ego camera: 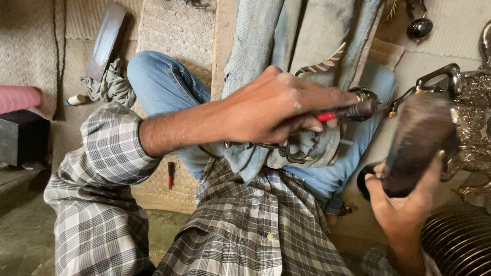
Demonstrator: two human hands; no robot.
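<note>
We find the left hand [276, 110] closed around a red-and-dark-handled tool [348, 112] over the lap cloth [302, 148]; right of that cloth, the right hand [404, 204] grips a dark wooden mallet [417, 143]; we judge the mallet heavy and rigid, best held by its lower end.

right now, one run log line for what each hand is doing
left hand: grips red-and-dark tool handle over lap | right hand: holds dark wooden block | nearby: ornate silver metalware

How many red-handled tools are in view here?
2: one red-handled tool gripped in the left hand, another small tool lying on the woven mat beside the knee. Others may be hidden.
</note>
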